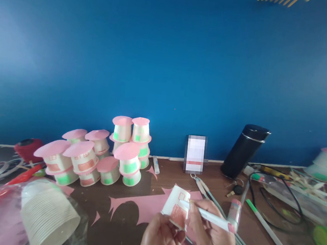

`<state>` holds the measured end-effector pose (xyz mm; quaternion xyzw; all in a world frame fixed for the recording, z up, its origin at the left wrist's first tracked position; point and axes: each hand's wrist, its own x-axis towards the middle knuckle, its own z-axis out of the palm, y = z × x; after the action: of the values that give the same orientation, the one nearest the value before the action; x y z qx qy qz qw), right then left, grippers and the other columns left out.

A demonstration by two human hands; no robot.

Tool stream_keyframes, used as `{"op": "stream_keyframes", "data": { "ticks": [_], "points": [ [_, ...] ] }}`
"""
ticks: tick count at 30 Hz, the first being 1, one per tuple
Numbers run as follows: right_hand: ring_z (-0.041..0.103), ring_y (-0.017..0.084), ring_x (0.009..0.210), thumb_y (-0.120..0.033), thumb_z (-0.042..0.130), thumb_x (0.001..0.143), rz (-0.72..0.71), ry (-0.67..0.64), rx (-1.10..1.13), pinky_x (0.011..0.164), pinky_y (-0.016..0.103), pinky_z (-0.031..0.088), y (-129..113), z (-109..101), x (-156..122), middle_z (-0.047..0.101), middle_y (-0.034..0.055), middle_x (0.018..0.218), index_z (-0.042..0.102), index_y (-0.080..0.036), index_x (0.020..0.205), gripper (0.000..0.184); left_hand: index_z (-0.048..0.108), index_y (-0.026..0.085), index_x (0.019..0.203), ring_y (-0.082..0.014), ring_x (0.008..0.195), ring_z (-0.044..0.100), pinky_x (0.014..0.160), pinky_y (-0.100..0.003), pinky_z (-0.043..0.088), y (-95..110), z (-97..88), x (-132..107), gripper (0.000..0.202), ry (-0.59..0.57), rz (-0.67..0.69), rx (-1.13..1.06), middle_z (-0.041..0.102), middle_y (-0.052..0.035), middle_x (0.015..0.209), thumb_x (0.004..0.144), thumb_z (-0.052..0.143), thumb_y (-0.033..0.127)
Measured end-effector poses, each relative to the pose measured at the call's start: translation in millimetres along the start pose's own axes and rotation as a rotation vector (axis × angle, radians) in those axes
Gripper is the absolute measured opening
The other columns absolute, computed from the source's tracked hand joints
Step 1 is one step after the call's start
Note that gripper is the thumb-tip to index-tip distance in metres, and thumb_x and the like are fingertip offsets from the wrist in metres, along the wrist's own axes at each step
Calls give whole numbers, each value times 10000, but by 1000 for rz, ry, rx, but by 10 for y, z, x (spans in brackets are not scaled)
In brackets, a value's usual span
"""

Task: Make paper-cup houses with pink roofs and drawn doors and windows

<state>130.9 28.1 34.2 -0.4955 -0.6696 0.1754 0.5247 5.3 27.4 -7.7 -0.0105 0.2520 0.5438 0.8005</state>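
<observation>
My left hand grips a small white paper cup with pink patches stuck on its side, tilted on its side near the front of the table. My right hand is closed round a white pen, whose tip touches the cup's wall by a pink patch. Both hands are above a pink paper sheet with round holes cut out of it.
Several finished cup houses with pink roofs are piled at the back left. A sleeve of stacked white cups lies front left. A black flask leans on the blue wall. Cables, sticks and scissors clutter the right.
</observation>
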Motion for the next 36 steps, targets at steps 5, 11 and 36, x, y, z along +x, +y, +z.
{"op": "stream_keyframes", "data": {
  "ticks": [5,11,36],
  "points": [
    [634,130,516,-283,525,905,-23,18,-50,476,189,508,-23,-3,28,640,-2,671,632,-201,847,147,685,114,691,-190,734,637,703,-313,420,9,28,-24,67,-63,-21,3,736,-96,781,699,637,160],
    [650,133,554,-286,515,912,-25,16,-95,483,181,511,-29,-15,19,659,9,692,644,-203,839,169,684,134,677,-204,761,649,692,-316,426,-20,43,-35,67,-49,14,4,743,-99,813,693,633,174],
    [609,131,531,-303,483,932,-12,10,-161,538,222,476,-10,-22,15,618,-13,646,606,-218,792,206,692,98,714,-182,717,624,679,-319,438,3,-12,5,153,-57,-4,-56,731,-107,772,750,555,158]
  ]
}}
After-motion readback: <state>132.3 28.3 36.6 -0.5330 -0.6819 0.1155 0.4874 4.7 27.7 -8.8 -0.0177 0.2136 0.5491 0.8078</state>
